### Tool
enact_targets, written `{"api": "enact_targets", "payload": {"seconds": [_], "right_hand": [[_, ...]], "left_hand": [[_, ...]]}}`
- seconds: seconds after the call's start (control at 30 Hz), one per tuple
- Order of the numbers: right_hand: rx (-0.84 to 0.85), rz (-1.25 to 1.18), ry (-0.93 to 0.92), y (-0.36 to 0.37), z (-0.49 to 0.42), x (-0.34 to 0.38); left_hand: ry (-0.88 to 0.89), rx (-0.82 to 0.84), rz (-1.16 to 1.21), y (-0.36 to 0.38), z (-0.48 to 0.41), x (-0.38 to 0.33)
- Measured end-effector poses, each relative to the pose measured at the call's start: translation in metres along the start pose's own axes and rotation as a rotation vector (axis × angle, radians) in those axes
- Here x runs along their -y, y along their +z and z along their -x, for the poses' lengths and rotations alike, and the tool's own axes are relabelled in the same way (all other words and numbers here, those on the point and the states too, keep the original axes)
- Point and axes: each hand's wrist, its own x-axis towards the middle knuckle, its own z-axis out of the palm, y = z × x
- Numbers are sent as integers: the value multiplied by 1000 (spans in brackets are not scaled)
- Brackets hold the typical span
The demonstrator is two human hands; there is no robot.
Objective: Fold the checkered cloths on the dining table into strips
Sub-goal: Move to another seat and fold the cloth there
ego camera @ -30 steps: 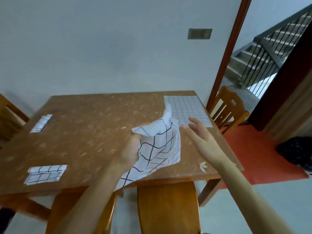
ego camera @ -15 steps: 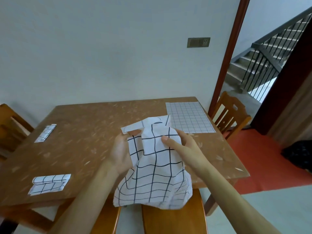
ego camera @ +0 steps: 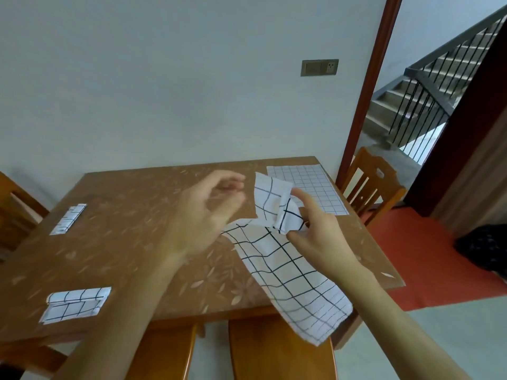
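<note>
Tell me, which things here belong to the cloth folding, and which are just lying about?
Job: large-check cloth pinched by the right hand; flat fine-check cloth; near folded strip; far folded strip; left hand; dining table.
Lying about: right-side chair; wall socket; dark bundle on the floor.

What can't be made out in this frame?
Head view:
- left hand: motion-blurred; contact with the large-check cloth unclear.
- large-check cloth: bunched top hidden inside the right hand.
- fine-grid cloth: near corner covered by the held cloth.
- dark bundle: cut by the right edge.
</note>
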Motion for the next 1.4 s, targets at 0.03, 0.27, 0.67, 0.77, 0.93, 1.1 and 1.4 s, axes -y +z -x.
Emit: {"api": "enact_targets", "payload": {"seconds": [0.03, 0.27, 0.67, 0.77, 0.93, 1.1, 1.4], "right_hand": [[3, 51, -28, 3, 0, 2], [-3, 182, -133, 16, 0, 15], [-20, 17, -53, 25, 3, -6], [-17, -41, -31, 27, 3, -6], [20, -313, 50, 22, 8, 0], [107, -427, 36, 14, 17, -1], [9, -477, -58, 0, 9, 22]], "left_hand": [[38, -21, -95, 7, -1, -11], [-65, 1, -565, 42, -5, -21], [-186, 3, 87, -6, -19, 8], [-51, 41, -88, -11, -21, 6], [2, 162, -336, -22, -20, 6], [-51, 236, -229, -32, -26, 10], [-5, 221, -249, -21, -21, -9]]}}
